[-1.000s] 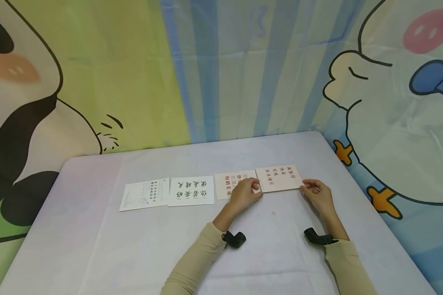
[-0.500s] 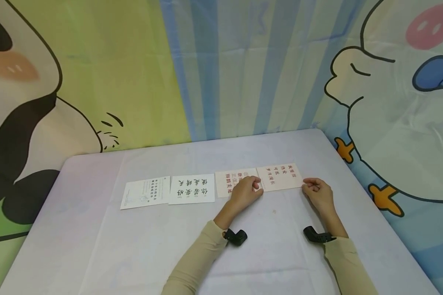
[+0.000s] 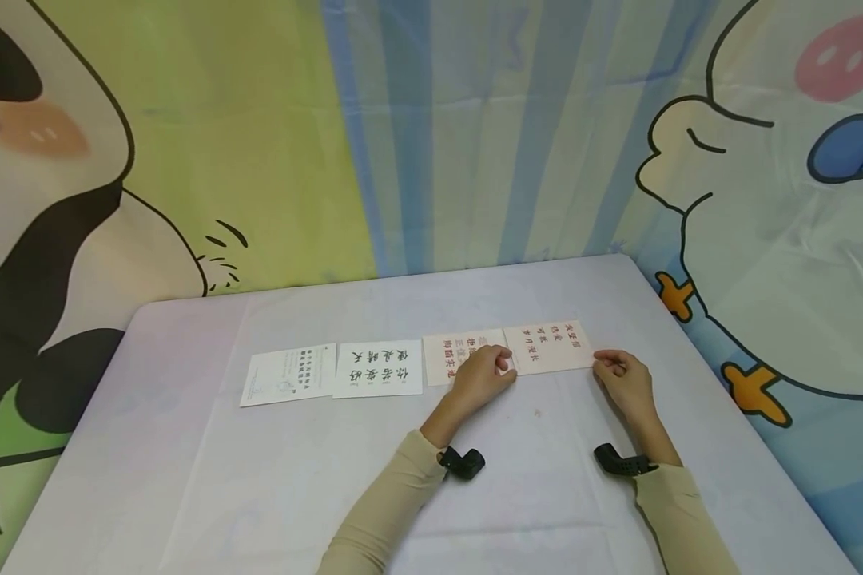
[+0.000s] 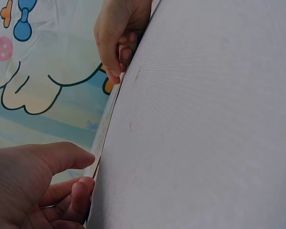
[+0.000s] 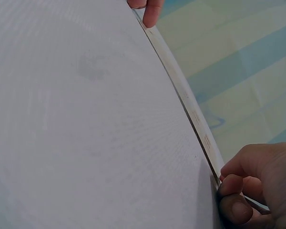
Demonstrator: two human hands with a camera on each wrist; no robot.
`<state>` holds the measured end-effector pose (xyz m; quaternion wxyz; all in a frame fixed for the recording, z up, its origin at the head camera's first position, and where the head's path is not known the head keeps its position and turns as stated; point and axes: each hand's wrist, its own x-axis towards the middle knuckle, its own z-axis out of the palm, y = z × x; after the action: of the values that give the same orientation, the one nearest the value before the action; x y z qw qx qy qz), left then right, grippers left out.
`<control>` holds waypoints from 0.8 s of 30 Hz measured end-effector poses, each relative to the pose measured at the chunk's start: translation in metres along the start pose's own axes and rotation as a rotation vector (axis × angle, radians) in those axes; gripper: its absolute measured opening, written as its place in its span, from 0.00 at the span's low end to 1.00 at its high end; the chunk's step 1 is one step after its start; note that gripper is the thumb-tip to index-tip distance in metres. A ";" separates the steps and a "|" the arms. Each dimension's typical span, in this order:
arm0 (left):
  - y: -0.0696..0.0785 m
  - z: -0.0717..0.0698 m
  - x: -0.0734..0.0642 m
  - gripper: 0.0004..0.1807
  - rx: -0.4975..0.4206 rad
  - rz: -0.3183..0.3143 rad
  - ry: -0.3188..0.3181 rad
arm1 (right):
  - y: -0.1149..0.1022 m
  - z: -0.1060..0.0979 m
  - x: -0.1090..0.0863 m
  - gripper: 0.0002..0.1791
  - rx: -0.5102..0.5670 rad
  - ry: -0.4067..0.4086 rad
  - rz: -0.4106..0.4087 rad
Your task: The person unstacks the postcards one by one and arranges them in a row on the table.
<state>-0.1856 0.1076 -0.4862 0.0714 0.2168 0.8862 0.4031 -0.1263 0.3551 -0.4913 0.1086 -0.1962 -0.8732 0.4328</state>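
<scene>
Four-sided paper cards with printed characters lie in a row in the head view. The rightmost, a cream card point(image 3: 549, 347) with red writing, is pinched at its right edge by my right hand point(image 3: 627, 386), thumb and fingertips bent together. My left hand point(image 3: 479, 375) has its thumb and curled fingers at the same card's near left corner. It partly covers another cream card point(image 3: 443, 358) with red writing. In both wrist views the held card shows only as a thin strip close over the table, its printed face mostly hidden.
Left of the cream cards lie a white card point(image 3: 378, 369) with large black characters and a white card point(image 3: 288, 375) with smaller print. All rest on a white-covered table point(image 3: 259, 479). A cartoon-printed cloth point(image 3: 446, 144) hangs behind and along the right side.
The near edge of the rightmost card has come down flatter onto the table, its dark edge shadow fading. Both hands keep nearly the same places; the head view shifts slightly.
</scene>
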 end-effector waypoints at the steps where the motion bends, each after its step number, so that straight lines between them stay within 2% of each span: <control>1: -0.001 0.000 0.000 0.18 0.003 -0.003 0.003 | 0.000 0.001 0.001 0.15 -0.004 -0.005 -0.004; 11: -0.005 -0.007 -0.002 0.15 -0.020 -0.010 0.026 | -0.003 0.009 0.009 0.15 -0.011 -0.047 -0.011; 18: -0.004 -0.008 0.010 0.15 -0.082 0.052 0.052 | -0.003 0.004 0.017 0.15 0.044 -0.031 -0.053; 22: -0.001 -0.013 0.013 0.19 -0.106 0.085 0.076 | -0.004 -0.004 0.017 0.16 0.084 -0.008 -0.073; 24: 0.001 -0.019 0.014 0.24 -0.108 0.079 0.083 | -0.006 -0.009 0.016 0.16 0.107 0.007 -0.090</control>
<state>-0.2032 0.1016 -0.4724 0.0303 0.2307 0.8561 0.4615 -0.1390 0.3649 -0.4806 0.1415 -0.1522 -0.8563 0.4729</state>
